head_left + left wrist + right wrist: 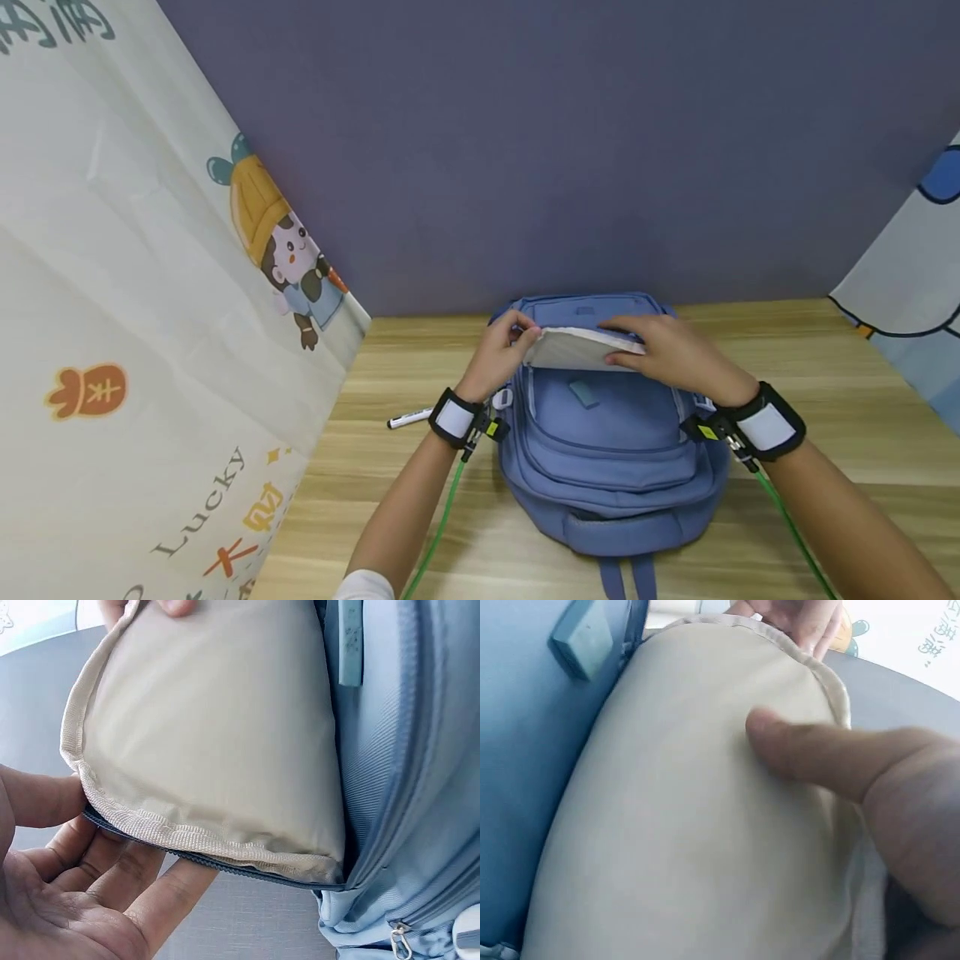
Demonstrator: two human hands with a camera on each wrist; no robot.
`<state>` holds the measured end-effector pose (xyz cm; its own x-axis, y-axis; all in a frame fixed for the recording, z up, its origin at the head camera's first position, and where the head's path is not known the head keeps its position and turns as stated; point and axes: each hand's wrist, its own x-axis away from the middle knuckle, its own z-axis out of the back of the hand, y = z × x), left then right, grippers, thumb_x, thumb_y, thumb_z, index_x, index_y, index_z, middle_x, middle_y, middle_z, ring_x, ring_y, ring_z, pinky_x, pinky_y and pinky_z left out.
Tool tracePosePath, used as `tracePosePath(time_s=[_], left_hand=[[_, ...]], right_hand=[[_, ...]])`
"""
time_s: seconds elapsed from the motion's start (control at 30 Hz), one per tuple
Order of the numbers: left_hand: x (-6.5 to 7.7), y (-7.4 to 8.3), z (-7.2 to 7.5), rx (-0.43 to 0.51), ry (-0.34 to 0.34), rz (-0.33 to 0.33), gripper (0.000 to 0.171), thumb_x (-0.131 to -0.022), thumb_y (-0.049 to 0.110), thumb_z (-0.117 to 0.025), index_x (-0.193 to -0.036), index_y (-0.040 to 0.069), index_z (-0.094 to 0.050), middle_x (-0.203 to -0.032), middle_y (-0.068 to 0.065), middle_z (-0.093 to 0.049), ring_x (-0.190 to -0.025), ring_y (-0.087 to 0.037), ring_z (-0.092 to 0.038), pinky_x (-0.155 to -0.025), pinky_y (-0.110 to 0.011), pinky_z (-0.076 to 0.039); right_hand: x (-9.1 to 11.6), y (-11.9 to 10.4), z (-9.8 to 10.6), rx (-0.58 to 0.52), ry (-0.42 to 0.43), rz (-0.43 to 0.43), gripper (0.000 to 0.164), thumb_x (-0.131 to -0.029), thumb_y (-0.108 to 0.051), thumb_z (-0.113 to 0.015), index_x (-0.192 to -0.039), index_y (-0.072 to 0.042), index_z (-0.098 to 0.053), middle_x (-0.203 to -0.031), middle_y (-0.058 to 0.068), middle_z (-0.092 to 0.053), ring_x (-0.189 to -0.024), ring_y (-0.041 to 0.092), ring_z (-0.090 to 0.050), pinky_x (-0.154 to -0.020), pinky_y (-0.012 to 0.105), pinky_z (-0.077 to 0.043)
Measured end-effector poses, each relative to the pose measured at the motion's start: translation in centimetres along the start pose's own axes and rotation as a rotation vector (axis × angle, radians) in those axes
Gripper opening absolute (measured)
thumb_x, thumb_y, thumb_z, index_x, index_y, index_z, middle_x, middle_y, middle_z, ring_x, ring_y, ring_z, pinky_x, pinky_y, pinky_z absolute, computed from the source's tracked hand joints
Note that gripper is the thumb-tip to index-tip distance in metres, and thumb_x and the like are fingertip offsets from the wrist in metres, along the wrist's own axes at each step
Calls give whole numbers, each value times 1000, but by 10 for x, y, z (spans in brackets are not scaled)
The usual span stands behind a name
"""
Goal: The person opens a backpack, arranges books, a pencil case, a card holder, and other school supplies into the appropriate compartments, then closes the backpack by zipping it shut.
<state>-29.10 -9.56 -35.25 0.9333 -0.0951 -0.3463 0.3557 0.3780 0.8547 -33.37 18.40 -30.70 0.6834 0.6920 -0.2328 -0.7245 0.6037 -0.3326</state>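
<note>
A blue backpack (pixel 611 417) lies on its back on the table, with the flap (pixel 573 348) of its front pocket unzipped and raised. The flap's beige lining (pixel 210 742) faces me, edged with pale binding and a dark zipper. At its left corner my left hand (pixel 501 354) pinches the edge, thumb on the binding and fingers behind. My right hand (pixel 678 354) holds the right side, its thumb (pixel 780 746) lying on the lining; its other fingers are mostly hidden behind the flap. Below the flap, a small teal patch (pixel 582 393) shows on the blue pocket fabric.
A white marker pen (pixel 408 418) lies on the wooden table (pixel 360 483), left of the backpack and partly behind my left wrist. A grey panel (pixel 570 150) stands behind the table. Printed curtains (pixel 150 250) hang at both sides. Green cables (pixel 442 521) trail from both wrist straps.
</note>
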Motion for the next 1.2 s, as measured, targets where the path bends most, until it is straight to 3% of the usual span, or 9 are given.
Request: tracePosePath(time_s=[0.2,0.37,0.47,0.57,0.63,0.73,0.93,1.07,1.2], left_hand=[[4,-3,4,21,-32,2,19,-111,17,-59,-119,1,-65,-117,-16,-68,-111,-27,-70,-87,-27,-53],[7,-10,35,-67,-57,-7,27,-112,18,-56,-130,-1,-62,-125,-18,-69,-118,-31,-68,-102,-42,-57],[11,-22,64,-247,-68,16,34,-112,21,-56,-137,-2,-58,-132,-19,-66,-127,-33,-64,-109,-48,-53],[21,-46,92,-479,-85,72,45,-112,27,-57,-148,1,-51,-137,-18,-64,-132,-35,-60,-110,-52,-51],[34,-67,108,-597,-113,123,56,-111,32,-59,-155,2,-45,-143,-21,-61,-137,-38,-57,-111,-56,-49],[62,-98,123,-669,-191,227,71,-110,38,-60,-165,4,-32,-156,-26,-51,-147,-45,-47,-116,-62,-44],[109,-132,130,-604,-363,324,89,-103,44,-69,-171,13,-20,-168,-31,-31,-156,-55,-28,-120,-73,-32],[119,-134,126,-579,-390,289,89,-99,40,-76,-169,12,-29,-164,-30,-37,-150,-55,-36,-114,-74,-39],[119,-132,123,-650,-406,237,80,-99,31,-78,-165,11,-38,-153,-25,-49,-138,-48,-50,-107,-66,-48]], right_hand=[[-1,5,-5,-5,55,24,18,-95,-20,-81,-107,-7,-78,-90,6,-77,-67,10,-59,-60,28,-44],[-7,6,-3,4,69,44,17,-96,-23,-81,-105,-9,-78,-82,2,-71,-60,7,-50,-55,25,-36],[-8,7,-1,-5,61,32,15,-96,-23,-80,-103,-10,-77,-80,0,-69,-57,6,-48,-54,25,-35],[-9,8,0,-32,58,20,16,-97,-23,-80,-105,-9,-78,-82,2,-72,-55,6,-48,-52,24,-35],[-9,8,0,-39,62,15,16,-96,-22,-80,-106,-9,-78,-84,3,-74,-54,6,-48,-51,24,-35],[-8,9,0,-31,69,8,18,-96,-21,-81,-108,-8,-78,-85,3,-75,-56,7,-49,-52,25,-35],[-10,10,-1,-29,51,-7,21,-96,-23,-81,-109,-7,-78,-86,4,-75,-59,8,-52,-53,25,-36],[-11,10,0,-39,49,-10,21,-96,-23,-81,-110,-7,-78,-88,5,-77,-60,8,-54,-54,26,-38],[-10,10,1,-35,54,-14,21,-96,-25,-81,-108,-8,-78,-87,4,-76,-61,8,-53,-54,26,-37]])
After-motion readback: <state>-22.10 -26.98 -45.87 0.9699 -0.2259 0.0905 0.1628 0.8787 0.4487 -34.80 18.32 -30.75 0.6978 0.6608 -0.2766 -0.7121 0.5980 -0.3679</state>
